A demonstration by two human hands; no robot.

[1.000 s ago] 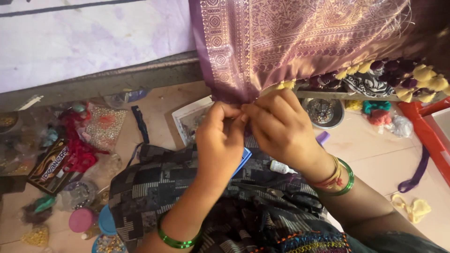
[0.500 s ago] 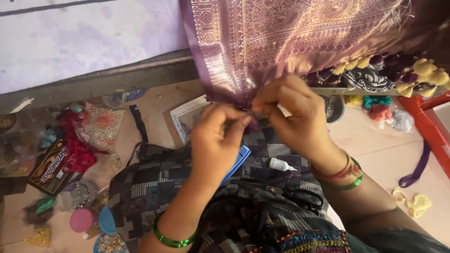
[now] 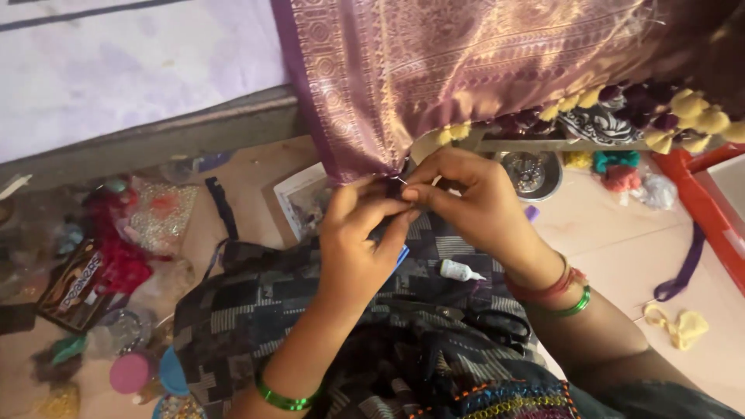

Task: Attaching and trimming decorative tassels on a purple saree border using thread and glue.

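Looking down here, both hands meet at the bottom corner of the purple and gold woven cloth (image 3: 466,85) hanging in front of me. My left hand (image 3: 357,248) has its fingers pinched narrow on the cloth's edge, and my right hand (image 3: 473,206) pinches tight right beside it, fingertips touching. A small white glue bottle (image 3: 459,271) lies on the dark patterned fabric (image 3: 256,302) just below. Yellow and maroon tassels (image 3: 667,116) line the hem to the right.

Single head cam, looking steeply down, close over hands and lap, floor beyond.
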